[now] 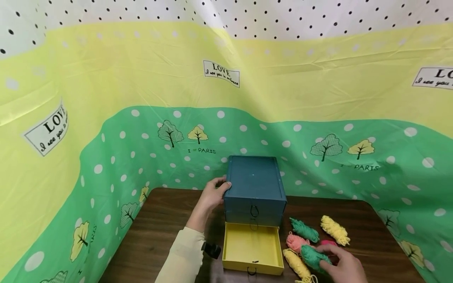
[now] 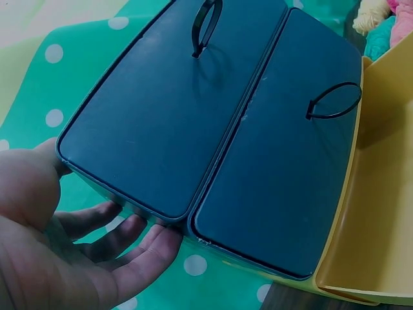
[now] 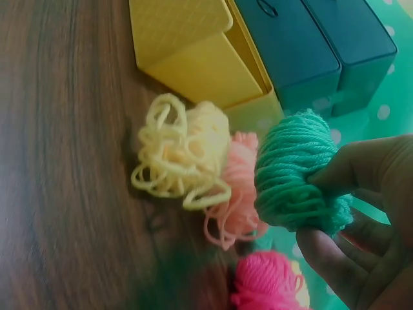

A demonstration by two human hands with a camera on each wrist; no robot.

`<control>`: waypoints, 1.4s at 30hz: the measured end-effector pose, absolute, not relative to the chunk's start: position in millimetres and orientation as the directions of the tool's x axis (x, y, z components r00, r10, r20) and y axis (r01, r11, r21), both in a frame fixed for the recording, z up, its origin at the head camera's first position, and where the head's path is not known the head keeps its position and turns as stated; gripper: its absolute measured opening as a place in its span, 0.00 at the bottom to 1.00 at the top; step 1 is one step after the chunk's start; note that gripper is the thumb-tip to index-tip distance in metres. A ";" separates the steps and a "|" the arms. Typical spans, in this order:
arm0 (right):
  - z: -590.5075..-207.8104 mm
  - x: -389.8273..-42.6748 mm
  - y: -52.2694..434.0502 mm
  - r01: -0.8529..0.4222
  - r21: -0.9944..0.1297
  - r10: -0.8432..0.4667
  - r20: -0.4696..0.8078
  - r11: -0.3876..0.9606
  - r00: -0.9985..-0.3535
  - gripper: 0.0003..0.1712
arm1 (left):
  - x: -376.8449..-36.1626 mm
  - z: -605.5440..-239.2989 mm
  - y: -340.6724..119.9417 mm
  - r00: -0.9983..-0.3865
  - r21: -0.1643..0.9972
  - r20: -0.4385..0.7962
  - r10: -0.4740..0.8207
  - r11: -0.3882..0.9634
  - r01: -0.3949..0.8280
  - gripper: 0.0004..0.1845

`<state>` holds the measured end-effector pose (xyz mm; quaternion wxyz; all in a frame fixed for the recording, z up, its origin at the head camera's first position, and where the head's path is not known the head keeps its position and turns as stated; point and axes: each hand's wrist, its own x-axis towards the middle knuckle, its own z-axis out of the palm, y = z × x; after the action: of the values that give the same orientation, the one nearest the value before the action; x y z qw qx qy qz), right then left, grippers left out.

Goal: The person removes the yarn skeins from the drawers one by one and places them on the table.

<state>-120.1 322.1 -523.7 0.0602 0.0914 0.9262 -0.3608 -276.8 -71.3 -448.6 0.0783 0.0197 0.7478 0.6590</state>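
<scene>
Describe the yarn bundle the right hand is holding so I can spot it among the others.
Start at the blue drawer box with its open yellow drawer; the yarn lies just right of it. The held green bundle is pinched by the right hand, nearest the camera; the other green bundle lies untouched farther back.
</scene>
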 end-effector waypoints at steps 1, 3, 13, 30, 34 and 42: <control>-524.9 -119.1 324.9 0.221 -0.655 0.131 -0.184 0.723 -0.974 0.19 | -276.7 -448.6 -71.1 -0.987 0.988 -0.092 0.133 0.132 -0.075 0.32; -527.9 -117.1 330.4 0.232 -0.653 0.137 -0.194 0.721 -0.971 0.20 | -276.7 -449.0 -71.0 -0.987 0.989 -0.093 0.133 0.131 -0.075 0.32; -554.3 -107.7 355.6 0.284 -0.625 0.167 -0.241 0.727 -0.956 0.18 | -277.2 -449.7 -72.3 -0.985 0.990 -0.094 0.142 0.121 -0.077 0.33; -571.7 -110.4 374.3 0.252 -0.662 0.045 -0.313 0.706 -0.949 0.21 | -276.2 -447.2 -73.1 -0.986 0.991 -0.078 0.144 0.122 -0.060 0.32; -570.9 -114.4 378.2 0.213 -0.687 -0.046 -0.338 0.695 -0.940 0.24 | -276.2 -447.5 -74.0 -0.986 0.989 -0.078 0.150 0.137 -0.057 0.33; -572.8 -125.6 398.5 0.003 -0.815 -0.368 -0.264 0.579 -0.892 0.25 | -276.0 -446.9 -73.5 -0.985 0.989 -0.087 0.152 0.133 -0.067 0.32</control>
<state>-125.6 398.5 -572.8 0.2075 -0.1057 0.8640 -0.4463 -276.0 -73.5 -446.9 0.0830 0.0284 0.7482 0.6577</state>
